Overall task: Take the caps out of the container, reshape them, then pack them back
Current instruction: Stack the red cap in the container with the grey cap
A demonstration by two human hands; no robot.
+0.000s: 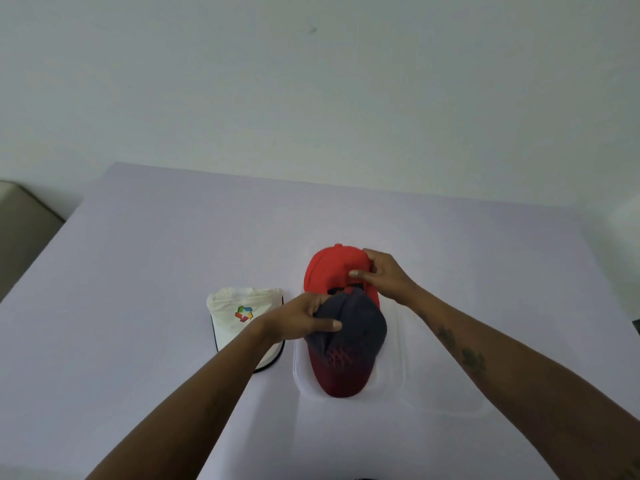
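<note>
While both bare arms reach in from the near edge, two caps sit inside the clear container [391, 393], a shallow translucent tray on the pale lilac table [138, 271]. Nearest the viewer lies the dark cap [349, 341], grey-blue at the crown and fading to deep red at the brim; its long axis runs toward and away from the viewer, with the brim pointing at the viewer and slightly left, and the crown at the far end. Just beyond it, the red cap [329, 268] lies along nearly the same line, its rounded far end pointing toward the wall [311, 81], and the dark cap's crown overlaps its near part.

Coming in from the left, the left hand [304, 317] is closed on the dark cap's crown: the thumb presses on top of the fabric and the other fingers curl over its far left edge, so the cap lies under and to the right of that hand. At the far right side of the red cap, the right hand [384, 275] pinches the fabric, fingers bent onto the top surface, the cap lying to the left of and beneath them.

Outside the container, just left of it on the table, rests a white cap [239, 317] with a multicoloured logo and dark-edged brim, brim toward the viewer, partly covered by the left forearm
</note>
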